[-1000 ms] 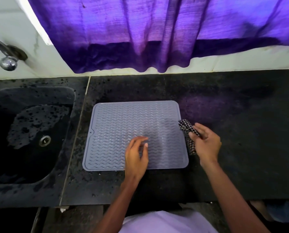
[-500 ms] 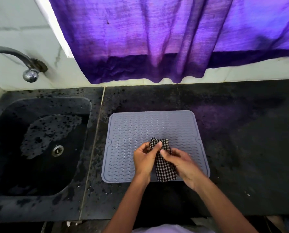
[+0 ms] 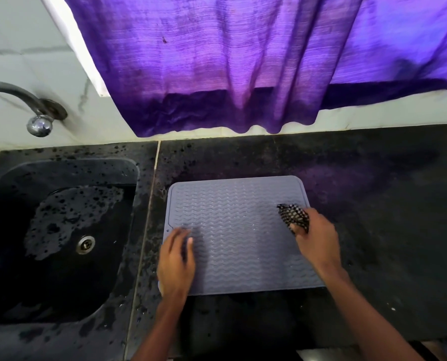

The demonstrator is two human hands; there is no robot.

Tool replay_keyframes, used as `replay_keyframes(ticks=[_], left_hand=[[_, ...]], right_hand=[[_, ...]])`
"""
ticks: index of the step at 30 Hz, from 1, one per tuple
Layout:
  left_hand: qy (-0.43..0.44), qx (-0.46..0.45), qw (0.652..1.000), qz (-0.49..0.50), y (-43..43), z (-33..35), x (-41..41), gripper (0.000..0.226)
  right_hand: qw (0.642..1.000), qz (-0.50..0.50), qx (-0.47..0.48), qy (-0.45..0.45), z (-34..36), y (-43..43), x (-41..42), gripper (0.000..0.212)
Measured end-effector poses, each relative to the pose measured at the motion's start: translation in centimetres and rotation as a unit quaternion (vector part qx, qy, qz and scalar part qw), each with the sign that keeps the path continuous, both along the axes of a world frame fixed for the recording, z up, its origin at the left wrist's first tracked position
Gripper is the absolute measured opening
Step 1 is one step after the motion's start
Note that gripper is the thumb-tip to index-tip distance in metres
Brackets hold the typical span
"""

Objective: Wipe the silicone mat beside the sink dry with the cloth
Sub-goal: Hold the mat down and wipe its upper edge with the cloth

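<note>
The dark sink lies at 9 o'clock from the mat, wet and speckled, with its drain near the middle. The tap juts from the wall at about 10 o'clock.

The grey silicone mat lies flat on the black counter just beside the sink, and fine droplets show on its ribbed surface.

The left hand now lies on the mat's 8 o'clock corner, fingers stretched out flat and holding nothing; it is blurred. Half a second ago it was at the mat's 6 o'clock edge, pinching the cloth together with the other hand.

The checked cloth has left the middle. It is bunched at the mat's 3 o'clock edge, touching the surface there. The right hand alone grips it, fingers curled round the wad, and one end sticks out toward 10 o'clock. This hand has gone from the centre to the right edge, so the two hands are now well apart.

A purple curtain hangs at 12 o'clock.
</note>
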State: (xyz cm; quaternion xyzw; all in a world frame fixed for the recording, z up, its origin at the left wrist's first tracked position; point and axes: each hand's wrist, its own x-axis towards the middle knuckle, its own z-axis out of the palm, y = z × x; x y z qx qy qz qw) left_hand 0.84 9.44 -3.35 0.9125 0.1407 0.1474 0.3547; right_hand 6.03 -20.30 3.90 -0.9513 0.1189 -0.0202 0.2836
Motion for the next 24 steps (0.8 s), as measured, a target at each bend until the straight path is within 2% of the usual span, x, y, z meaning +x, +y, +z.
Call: replay_keyframes(ticks=[3, 8, 13, 17, 24], left_hand=[[-0.018, 0.015, 1.000, -0.009, 1.5, -1.4, 0.4, 0.038], [-0.005, 0.132, 0.985, -0.106, 1.8, -3.1, 0.5, 0.052], [0.035, 0.191, 0.975, -0.112, 1.6, -3.2, 0.6, 0.055], [0.042, 0.199, 0.972, -0.113, 1.6, -3.2, 0.7, 0.056], [0.040, 0.190, 0.974, -0.114, 1.7, -3.1, 0.5, 0.054]], right_hand=[[0.995, 0.010, -0.094, 0.021, -0.2, -0.8, 1.3, 0.034], [0.990, -0.001, -0.131, 0.054, -1.2, 0.4, 1.5, 0.034], [0.990, -0.001, -0.123, 0.062, -1.7, 0.9, 1.8, 0.035], [0.994, -0.015, -0.086, 0.067, -1.7, 2.4, 1.7, 0.026], [0.999, 0.010, -0.014, 0.034, -1.7, 7.9, 0.2, 0.035]])
